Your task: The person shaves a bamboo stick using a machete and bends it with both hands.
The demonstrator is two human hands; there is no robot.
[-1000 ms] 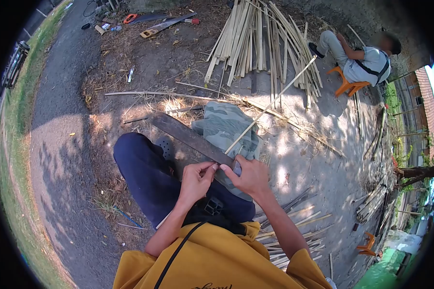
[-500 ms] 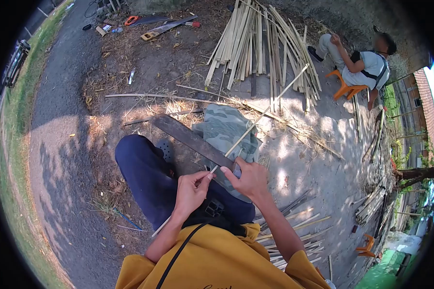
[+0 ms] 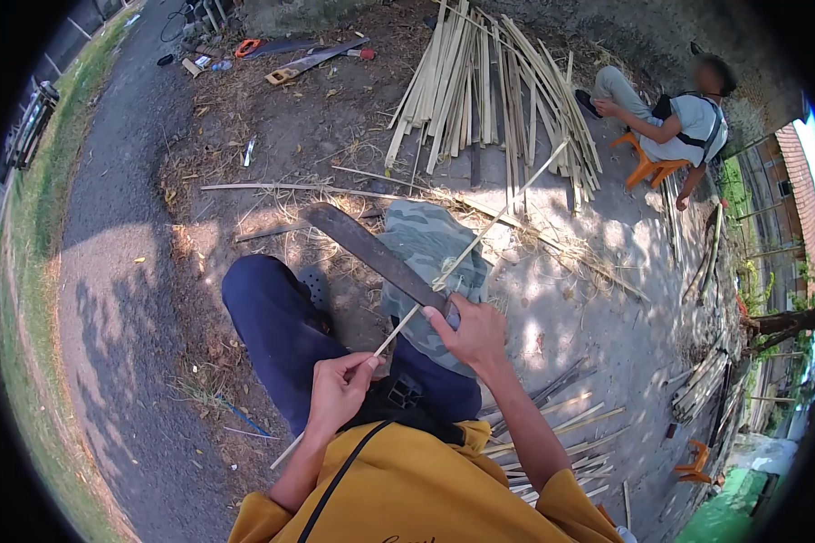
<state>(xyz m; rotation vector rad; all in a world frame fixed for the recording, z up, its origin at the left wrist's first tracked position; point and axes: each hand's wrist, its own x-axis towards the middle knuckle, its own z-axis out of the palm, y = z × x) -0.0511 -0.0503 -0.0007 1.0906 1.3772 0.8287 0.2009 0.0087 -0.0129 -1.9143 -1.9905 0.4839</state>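
Observation:
My left hand (image 3: 340,391) pinches a thin bamboo strip (image 3: 507,215) between thumb and fingertips. The strip runs diagonally from beside my left forearm, past the blade, toward the upper right. In my right hand (image 3: 471,333) is the handle of a machete (image 3: 362,246), its dark blade pointing up and left. Blade and strip cross just beside my right thumb, which lies close to the strip. A pale curl of shaving (image 3: 440,283) shows on the strip beyond the blade. Camouflage cloth (image 3: 415,226) lies underneath, over my leg.
A large pile of bamboo strips (image 3: 453,86) lies ahead, with more strips (image 3: 570,452) at my right. Two handsaws (image 3: 312,63) rest on the ground at upper left. At the right, a person (image 3: 688,127) sits on an orange stool (image 3: 647,167).
My left hand has moved down and left, drawing the strip back under the blade. A shaving curl now shows beyond the blade. The seated person has lowered a raised hand.

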